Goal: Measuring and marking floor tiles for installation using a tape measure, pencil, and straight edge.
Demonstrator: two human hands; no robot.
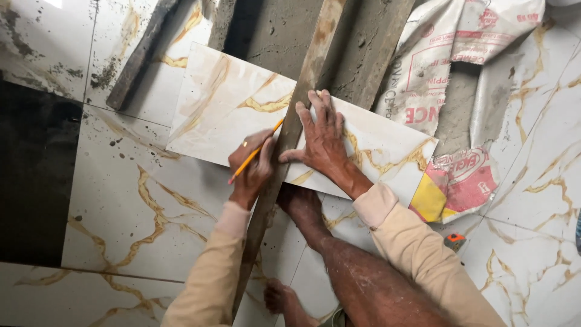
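Observation:
A loose white tile with gold veins (224, 106) lies tilted on the tiled floor. A long wooden batten (315, 54) runs across it from the top down to between my arms. My left hand (249, 172) is shut on a yellow pencil (257, 151), whose tip touches the tile right beside the batten's left edge. On the batten and the tile my right hand (324, 139) lies flat with the fingers spread, pressing both down. My bare foot (302, 209) rests at the tile's near edge.
Laid marble-pattern floor tiles (133, 212) surround the spot. Grey mortar (272, 30) shows at the top. Printed cement sacks (451, 72) lie at the right, a second wooden plank (142, 54) at the upper left, and a small orange object (454, 241) on the floor at the right.

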